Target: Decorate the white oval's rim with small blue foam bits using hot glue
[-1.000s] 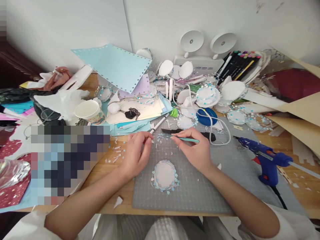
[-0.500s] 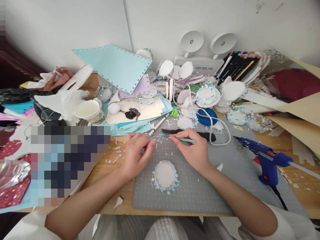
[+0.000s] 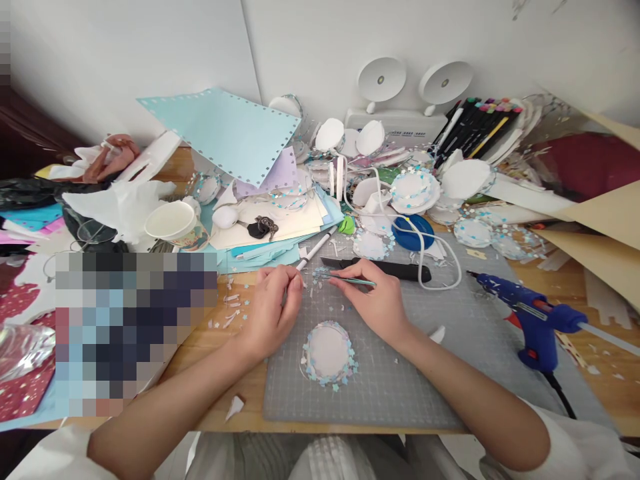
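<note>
My right hand (image 3: 374,301) pinches teal tweezers (image 3: 345,279), their tips pointing left toward a small pile of tiny blue star pieces (image 3: 320,273) on the grey cutting mat (image 3: 400,373). My left hand (image 3: 273,308) rests on the mat's left edge with fingers curled together, fingertips close to the tweezer tips; what they hold, if anything, is too small to see. In front of both hands lies a white paper disc (image 3: 327,351) rimmed with blue stars.
A blue hot glue gun (image 3: 535,320) stands at the right on the mat. A black utility knife (image 3: 385,268) and white cable (image 3: 430,250) lie behind my hands. Paper cup (image 3: 175,223), keys (image 3: 263,228), paper sheets, more decorated discs (image 3: 415,190) and markers (image 3: 475,130) crowd the back.
My right hand with the tweezers has shifted a little to the left, toward the star pile. My left hand stays in about the same place, fingers still curled.
</note>
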### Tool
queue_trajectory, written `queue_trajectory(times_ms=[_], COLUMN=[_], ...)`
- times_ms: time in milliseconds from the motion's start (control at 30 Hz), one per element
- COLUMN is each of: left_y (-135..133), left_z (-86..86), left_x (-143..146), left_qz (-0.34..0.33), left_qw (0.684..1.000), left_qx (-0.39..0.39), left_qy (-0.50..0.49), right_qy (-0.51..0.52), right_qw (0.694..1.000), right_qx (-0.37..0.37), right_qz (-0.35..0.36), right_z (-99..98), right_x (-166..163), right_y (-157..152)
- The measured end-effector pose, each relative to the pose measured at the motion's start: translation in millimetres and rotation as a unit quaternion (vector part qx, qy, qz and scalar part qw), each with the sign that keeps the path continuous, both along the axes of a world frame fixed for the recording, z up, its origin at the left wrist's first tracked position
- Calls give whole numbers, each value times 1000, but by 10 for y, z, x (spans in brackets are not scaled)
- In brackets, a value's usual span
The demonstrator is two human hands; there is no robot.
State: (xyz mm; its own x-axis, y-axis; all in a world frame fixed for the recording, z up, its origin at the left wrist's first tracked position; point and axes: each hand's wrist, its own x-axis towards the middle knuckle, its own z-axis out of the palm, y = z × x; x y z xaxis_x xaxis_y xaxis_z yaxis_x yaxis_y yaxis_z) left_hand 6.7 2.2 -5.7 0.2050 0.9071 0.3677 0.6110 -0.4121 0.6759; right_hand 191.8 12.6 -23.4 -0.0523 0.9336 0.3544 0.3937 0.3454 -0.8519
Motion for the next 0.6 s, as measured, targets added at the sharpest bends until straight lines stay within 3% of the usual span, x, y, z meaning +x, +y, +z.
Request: queue_trajectory(times_ms=[367,600], left_y=[14,28], left_z=[20,46], left_x=[-19,-51], left_qz=[5,-55], left_qw=[1000,994], left_qx=[12,-5], left_qy=[-1,-91], right_qy=[90,296], right_qw=[989,935], right_qx=[-98,-196], right_qz=[-55,5], right_z=[156,275], right_x=[38,124], right_y=[-28,-58])
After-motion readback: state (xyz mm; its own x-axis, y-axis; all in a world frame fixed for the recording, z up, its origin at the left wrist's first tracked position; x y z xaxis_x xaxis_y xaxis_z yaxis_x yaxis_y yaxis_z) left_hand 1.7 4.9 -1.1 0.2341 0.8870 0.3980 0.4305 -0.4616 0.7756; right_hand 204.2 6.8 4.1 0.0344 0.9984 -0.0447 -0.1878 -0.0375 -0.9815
